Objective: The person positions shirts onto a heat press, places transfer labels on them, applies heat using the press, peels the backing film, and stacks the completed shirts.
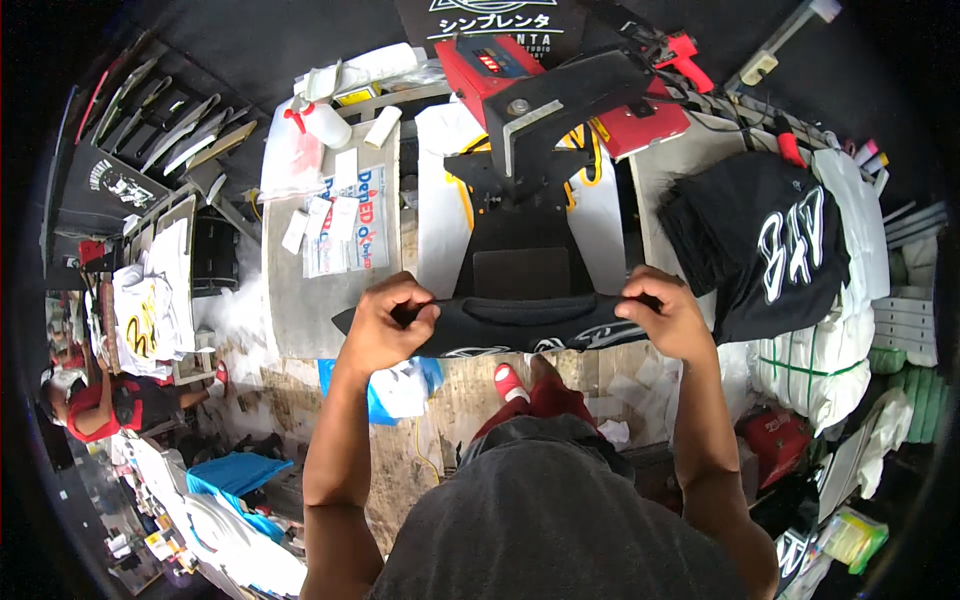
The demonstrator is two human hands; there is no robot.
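A black shirt [540, 335] hangs over the front edge of the heat press, its collar towards the machine and part of a white print along its lower edge. My left hand [385, 322] is closed on the shirt's left shoulder, thumb against bent fingers. On the other shoulder my right hand [670, 315] pinches the cloth in the same way. Between my hands the collar lies stretched sideways. Just beyond it is the black lower plate [520, 270]. The heat press has a red control box [488, 72] and a black arm [570, 95] above.
A stack of black shirts [765, 235] lies on the right. On the left table [345, 295] are a spray bottle [326, 125] and paper slips [345, 215]. A red heat gun [684, 62] hangs behind. Another person [95, 405] works at far left.
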